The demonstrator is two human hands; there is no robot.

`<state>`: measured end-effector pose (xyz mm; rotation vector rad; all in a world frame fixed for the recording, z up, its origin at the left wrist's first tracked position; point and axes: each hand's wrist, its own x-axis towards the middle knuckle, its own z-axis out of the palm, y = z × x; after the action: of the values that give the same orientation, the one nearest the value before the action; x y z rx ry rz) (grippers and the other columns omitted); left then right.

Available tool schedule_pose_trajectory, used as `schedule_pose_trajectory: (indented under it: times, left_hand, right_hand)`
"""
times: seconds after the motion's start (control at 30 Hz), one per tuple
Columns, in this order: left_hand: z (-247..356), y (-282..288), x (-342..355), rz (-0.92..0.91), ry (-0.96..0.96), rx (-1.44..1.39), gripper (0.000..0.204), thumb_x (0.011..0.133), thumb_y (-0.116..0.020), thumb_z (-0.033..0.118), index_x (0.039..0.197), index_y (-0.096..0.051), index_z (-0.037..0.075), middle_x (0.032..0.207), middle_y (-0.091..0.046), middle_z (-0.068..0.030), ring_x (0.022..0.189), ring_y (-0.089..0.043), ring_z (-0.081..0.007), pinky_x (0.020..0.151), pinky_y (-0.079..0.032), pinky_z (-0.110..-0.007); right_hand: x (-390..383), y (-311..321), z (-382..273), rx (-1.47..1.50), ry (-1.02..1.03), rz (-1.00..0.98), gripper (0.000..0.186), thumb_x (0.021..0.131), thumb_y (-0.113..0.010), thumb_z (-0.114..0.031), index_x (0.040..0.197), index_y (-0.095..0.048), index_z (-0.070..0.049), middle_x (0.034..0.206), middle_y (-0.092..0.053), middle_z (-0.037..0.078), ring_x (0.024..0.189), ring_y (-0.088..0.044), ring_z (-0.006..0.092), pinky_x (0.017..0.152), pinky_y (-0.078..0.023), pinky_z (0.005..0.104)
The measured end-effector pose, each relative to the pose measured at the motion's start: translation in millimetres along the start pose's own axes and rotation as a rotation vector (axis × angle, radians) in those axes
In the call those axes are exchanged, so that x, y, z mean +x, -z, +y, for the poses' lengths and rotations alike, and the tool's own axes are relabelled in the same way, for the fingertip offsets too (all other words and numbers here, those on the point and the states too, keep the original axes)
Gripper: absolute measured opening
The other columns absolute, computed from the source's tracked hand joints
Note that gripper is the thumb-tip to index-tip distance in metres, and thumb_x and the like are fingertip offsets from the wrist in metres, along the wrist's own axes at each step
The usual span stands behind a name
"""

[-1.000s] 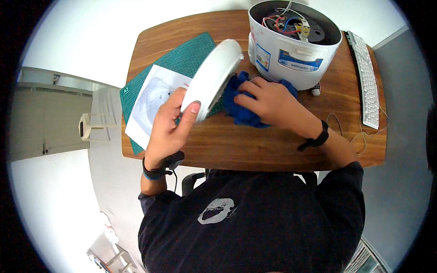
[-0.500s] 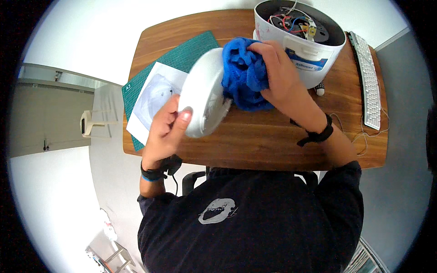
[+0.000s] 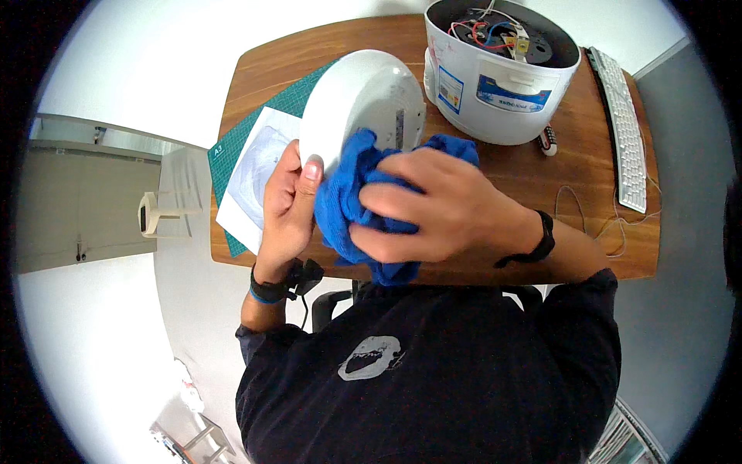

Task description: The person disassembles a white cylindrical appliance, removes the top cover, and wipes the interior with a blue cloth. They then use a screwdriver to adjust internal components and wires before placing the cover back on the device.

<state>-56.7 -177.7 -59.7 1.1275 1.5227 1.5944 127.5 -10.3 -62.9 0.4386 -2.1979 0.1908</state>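
A white, rounded plastic lid [image 3: 371,85] is held up over the table, tilted so its smooth face shows. My left hand [image 3: 291,205] grips its left edge, thumb on the near face. In my right hand [image 3: 437,205] is a bunched blue cloth [image 3: 348,209], pressed against the lower part of the lid; the fingers are bent over the cloth and slightly blurred. The cloth hides the lid's lower edge.
An open white appliance housing [image 3: 495,100] with coloured wires inside stands at the back right. Beside it are a small remote [image 3: 548,141] and a white keyboard [image 3: 618,124]. A paper sheet [image 3: 259,174] lies on a green cutting mat [image 3: 297,97] at the left.
The blue cloth in my right hand has moved down and left across the lid. My left hand has turned the lid, so its face shows more. The housing appears slightly shifted.
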Motion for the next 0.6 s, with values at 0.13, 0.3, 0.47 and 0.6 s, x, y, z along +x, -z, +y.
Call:
schedule_pose_trajectory:
  times: [0.13, 0.3, 0.47, 0.6]
  left_hand:
    - [-4, 9, -10, -0.16, -0.101, 0.141, 0.025, 0.118, -0.054, 0.021, 0.135, -0.063, 0.004, 0.114, -0.064, 0.0003, 0.104, -0.057, -0.0076, 0.093, -0.046, -0.025]
    - [-6, 3, -13, -0.088, -0.046, 0.026, 0.034, 0.119, -0.052, 0.028, 0.139, -0.061, 0.002, 0.115, -0.066, -0.0012, 0.104, -0.058, -0.0072, 0.094, -0.047, -0.026]
    - [-13, 5, -6, -0.103, -0.09, 0.036, 0.034, 0.12, -0.05, 0.031, 0.136, -0.06, 0.004, 0.114, -0.067, -0.0011, 0.104, -0.057, -0.0066, 0.091, -0.049, -0.027]
    - [-15, 13, -7, 0.16, -0.082, -0.15, 0.048, 0.119, -0.053, 0.035, 0.154, -0.055, 0.003, 0.129, -0.069, -0.0065, 0.116, -0.064, -0.0111, 0.097, -0.054, -0.032]
  right_hand:
    - [2, 14, 18, -0.081, -0.254, 0.117, 0.039, 0.086, -0.079, -0.024, 0.124, -0.07, -0.028, 0.112, -0.06, 0.005, 0.096, -0.066, 0.0254, 0.073, -0.057, 0.0355]
    - [-14, 16, 22, -0.031, -0.23, -0.017, 0.043, 0.088, -0.076, -0.023, 0.13, -0.072, -0.029, 0.112, -0.06, 0.005, 0.094, -0.066, 0.0256, 0.075, -0.059, 0.0363]
    - [-19, -3, 0, 0.055, 0.047, -0.186, 0.032, 0.089, -0.071, -0.022, 0.121, -0.071, -0.027, 0.107, -0.056, 0.002, 0.098, -0.063, 0.0241, 0.072, -0.059, 0.035]
    - [-25, 5, 9, 0.049, -0.177, -0.367, 0.036, 0.086, -0.075, -0.021, 0.12, -0.07, -0.027, 0.112, -0.059, 0.003, 0.105, -0.065, 0.0263, 0.073, -0.06, 0.0368]
